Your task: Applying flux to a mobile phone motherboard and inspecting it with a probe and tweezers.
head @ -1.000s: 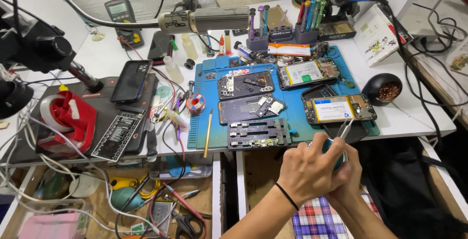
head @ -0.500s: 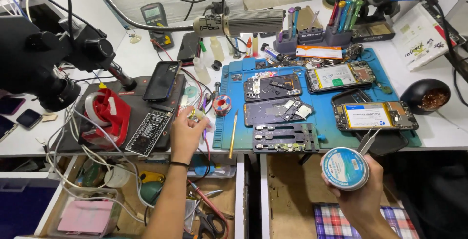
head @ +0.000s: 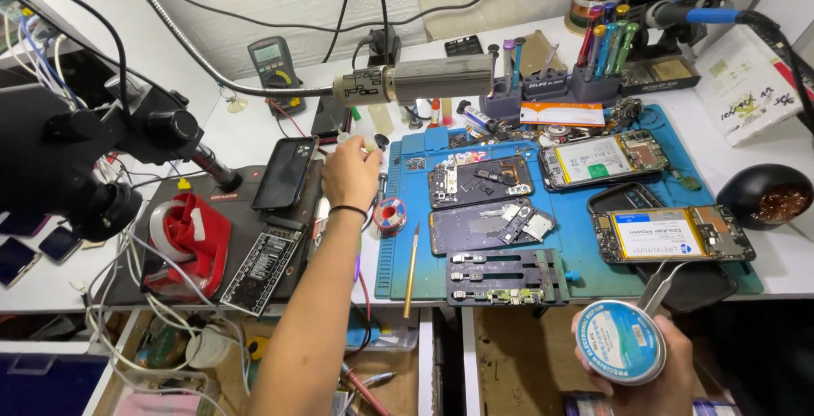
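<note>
Head view looks down on a cluttered white surface (head: 254,140) with a blue mat (head: 585,251). Low at the right, the right hand (head: 644,374) has its grip closed around a round flat tin (head: 621,341) with a pale blue label, held in front of the surface's edge; a pair of metal tweezers (head: 661,284) sticks up from the same hand, just behind the tin. The left hand (head: 349,174) reaches far forward over the mat's left edge, beside a black phone (head: 285,173) lying face down. Its fingers curl toward small bottles (head: 377,119) under the hot-air nozzle (head: 415,81); whether that grip holds anything cannot be told. A small solder spool (head: 390,214) lies just beside the left wrist.
</note>
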